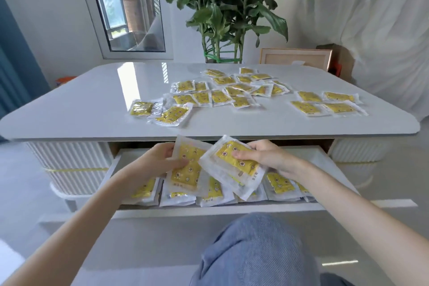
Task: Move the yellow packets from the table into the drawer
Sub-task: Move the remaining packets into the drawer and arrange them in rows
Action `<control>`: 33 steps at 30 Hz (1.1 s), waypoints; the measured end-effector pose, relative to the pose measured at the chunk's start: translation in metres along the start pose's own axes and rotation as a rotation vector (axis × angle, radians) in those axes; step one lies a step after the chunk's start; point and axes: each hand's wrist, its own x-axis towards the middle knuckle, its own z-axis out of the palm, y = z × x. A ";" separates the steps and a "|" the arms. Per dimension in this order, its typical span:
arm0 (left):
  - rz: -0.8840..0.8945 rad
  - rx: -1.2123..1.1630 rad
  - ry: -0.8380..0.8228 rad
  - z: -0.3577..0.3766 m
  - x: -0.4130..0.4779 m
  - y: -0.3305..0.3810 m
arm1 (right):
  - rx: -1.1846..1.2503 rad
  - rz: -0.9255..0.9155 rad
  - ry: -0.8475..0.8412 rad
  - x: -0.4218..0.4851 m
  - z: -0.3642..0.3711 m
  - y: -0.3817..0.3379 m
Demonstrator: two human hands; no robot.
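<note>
Several yellow packets in clear wrappers lie spread over the white table (69,104), mostly in a middle cluster (220,93) and a right group (325,105). Below the table's front edge the drawer (232,208) stands pulled out, with a row of packets (281,183) lying inside. Over the drawer my left hand (160,158) grips one yellow packet (188,169) by its left side. My right hand (269,158) pinches a second packet (234,165), which overlaps the first, thumb on top.
A large leafy plant (222,2) stands behind the table, with a wooden frame (294,58) to its right. A window (130,11) is at the back left. My knee in blue jeans (253,251) is below the drawer front.
</note>
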 end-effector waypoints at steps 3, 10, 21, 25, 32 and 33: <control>-0.135 0.135 -0.032 -0.014 0.006 -0.024 | -0.074 0.091 -0.016 0.011 0.020 0.014; -0.451 0.177 -0.099 -0.036 0.026 -0.055 | -0.144 0.184 -0.024 0.047 0.041 0.027; -0.587 0.196 0.004 -0.050 0.065 -0.085 | -0.133 0.275 -0.052 0.087 0.056 0.024; -0.503 0.420 0.087 -0.047 0.065 -0.090 | -0.109 0.316 -0.047 0.094 0.056 0.030; -0.296 1.051 0.144 -0.034 0.056 -0.072 | -0.080 0.358 -0.013 0.092 0.047 0.041; -0.252 1.044 0.122 -0.029 0.056 -0.068 | -0.087 0.360 0.002 0.091 0.044 0.043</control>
